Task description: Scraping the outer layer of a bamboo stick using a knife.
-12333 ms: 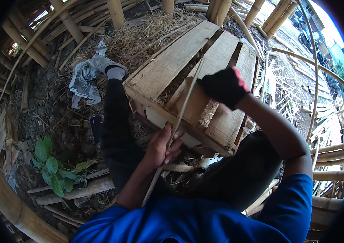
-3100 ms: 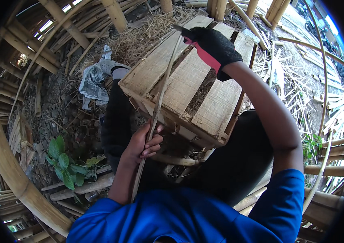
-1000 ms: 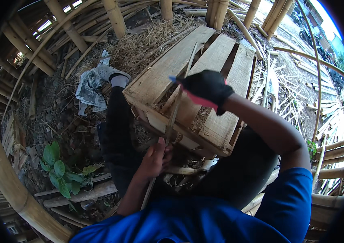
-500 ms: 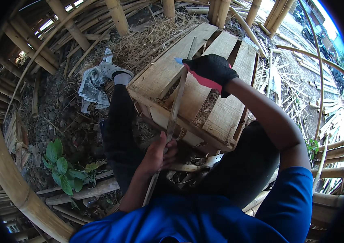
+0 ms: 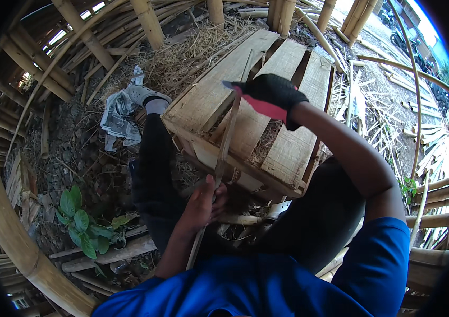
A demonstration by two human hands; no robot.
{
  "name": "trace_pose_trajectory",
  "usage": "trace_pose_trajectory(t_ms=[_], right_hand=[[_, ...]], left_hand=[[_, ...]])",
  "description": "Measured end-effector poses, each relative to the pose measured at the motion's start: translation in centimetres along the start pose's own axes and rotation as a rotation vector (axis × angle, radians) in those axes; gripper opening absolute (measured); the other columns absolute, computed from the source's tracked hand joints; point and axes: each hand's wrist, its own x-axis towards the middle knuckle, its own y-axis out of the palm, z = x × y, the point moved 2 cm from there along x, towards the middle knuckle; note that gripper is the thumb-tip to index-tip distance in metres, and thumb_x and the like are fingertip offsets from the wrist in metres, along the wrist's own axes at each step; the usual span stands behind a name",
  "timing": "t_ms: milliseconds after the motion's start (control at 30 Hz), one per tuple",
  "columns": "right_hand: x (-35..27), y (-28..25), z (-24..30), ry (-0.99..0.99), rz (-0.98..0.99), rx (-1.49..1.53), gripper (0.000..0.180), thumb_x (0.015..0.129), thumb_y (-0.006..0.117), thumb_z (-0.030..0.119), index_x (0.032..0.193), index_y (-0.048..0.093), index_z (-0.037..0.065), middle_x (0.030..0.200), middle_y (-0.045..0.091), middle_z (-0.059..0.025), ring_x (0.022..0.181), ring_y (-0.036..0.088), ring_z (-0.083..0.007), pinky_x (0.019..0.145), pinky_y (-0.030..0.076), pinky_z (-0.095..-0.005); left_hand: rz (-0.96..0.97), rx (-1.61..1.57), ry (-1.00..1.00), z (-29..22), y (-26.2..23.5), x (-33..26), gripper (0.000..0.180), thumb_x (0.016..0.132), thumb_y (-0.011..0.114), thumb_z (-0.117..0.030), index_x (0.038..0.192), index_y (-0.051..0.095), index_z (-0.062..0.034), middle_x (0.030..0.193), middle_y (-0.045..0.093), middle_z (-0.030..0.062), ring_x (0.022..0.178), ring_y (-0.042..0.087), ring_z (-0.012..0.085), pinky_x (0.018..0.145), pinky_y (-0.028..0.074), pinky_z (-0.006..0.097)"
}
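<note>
A long, thin bamboo strip (image 5: 229, 127) slants from my lap across the wooden slatted crate (image 5: 285, 153) between my legs. My bare left hand (image 5: 204, 203) is closed around the strip just on the near side of the crate, thumb on top. My right hand (image 5: 269, 96), in a black and pink glove, is a closed fist above the crate's slats. From it a short knife blade (image 5: 228, 84) sticks out to the left, across or beside the strip; whether it touches cannot be made out. The glove hides the knife's handle.
A thick bamboo pole (image 5: 10, 227) curves along the left. Crumpled newspaper (image 5: 121, 119) lies by my left shoe (image 5: 142, 95). A leafy green plant (image 5: 80, 222) grows at lower left. Dry straw (image 5: 203, 47) and upright bamboo posts (image 5: 148, 24) stand beyond; bamboo offcuts (image 5: 378, 132) litter the right.
The glove and the knife have shifted very slightly to the left and toward me along the strip, and the blade looks tilted differently. My left hand keeps its hold, barely moved.
</note>
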Motion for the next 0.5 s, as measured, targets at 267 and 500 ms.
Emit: trace_pose_trajectory(t_ms=[267, 500], right_hand=[[0.9, 0.4, -2.3, 0.343, 0.036, 0.130, 0.055, 0.104, 0.042, 0.057, 0.113, 0.074, 0.013, 0.077, 0.070, -0.0089, 0.061, 0.066, -0.0213, 0.073, 0.057, -0.0410], [0.1, 0.4, -0.9, 0.134, 0.087, -0.004, 0.082, 0.091, 0.041, 0.079, 0.148, 0.052, 0.021, 0.111, 0.072, -0.0211, 0.106, 0.071, -0.0302, 0.105, 0.046, -0.0402]], left_hand=[[-0.065, 0.039, 0.006, 0.3, 0.4, 0.1, 0.053, 0.105, 0.030, -0.064, 0.086, 0.042, -0.0166, 0.059, 0.029, -0.0078, 0.044, 0.025, 0.0032, 0.039, 0.020, 0.023], [-0.035, 0.053, 0.004, 0.4, -0.3, 0.1, 0.052, 0.105, 0.031, -0.063, 0.088, 0.042, -0.0155, 0.059, 0.031, -0.0073, 0.045, 0.028, 0.0025, 0.041, 0.022, 0.024]])
